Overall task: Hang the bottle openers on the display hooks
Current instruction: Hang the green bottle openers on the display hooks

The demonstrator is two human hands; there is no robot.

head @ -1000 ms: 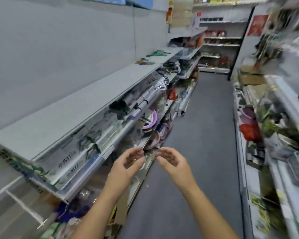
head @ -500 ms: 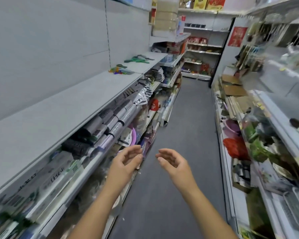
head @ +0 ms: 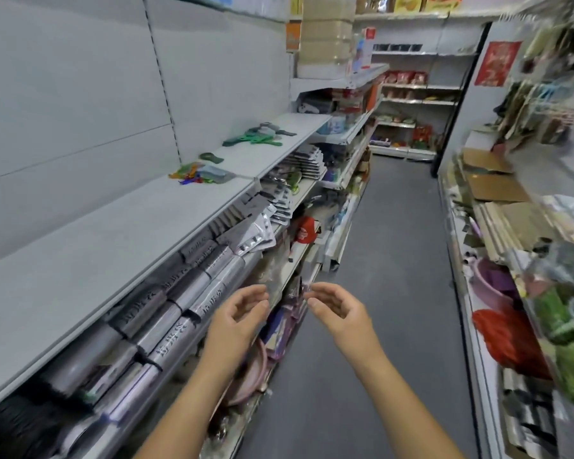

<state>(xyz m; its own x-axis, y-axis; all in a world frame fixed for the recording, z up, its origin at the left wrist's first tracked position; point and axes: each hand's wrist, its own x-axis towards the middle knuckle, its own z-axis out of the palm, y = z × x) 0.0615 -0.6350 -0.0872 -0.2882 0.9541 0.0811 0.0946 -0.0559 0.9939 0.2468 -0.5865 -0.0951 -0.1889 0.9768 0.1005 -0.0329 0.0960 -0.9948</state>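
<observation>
The left hand (head: 237, 321) and the right hand (head: 337, 309) are raised side by side over the aisle floor (head: 395, 260), palms turned toward each other. The fingers of both are loosely curved, with thumb and forefinger apart. No object can be made out in either hand, so both are read as released.

The task items are judged to be the flat coloured pieces on the top shelf (head: 113, 233) at left. One is a multicoloured heap of bottle openers (head: 193, 175); farther along is a green batch of openers (head: 251, 139). Blur prevents a firm identification.

Key relation: both heaps lie to the far left of the hands and above them, well apart from either hand. The left hand is nearer to the shelf. The green pieces lie flat, and their length appears to run from the back wall toward the shelf's front edge.

Hanging packets (head: 279, 203) below the shelf edge suggest hooks there, but no bare hook is visible.

Judgement: the pick-up step is not yet done. The next reach calls for travel forward, left and upward.
</observation>
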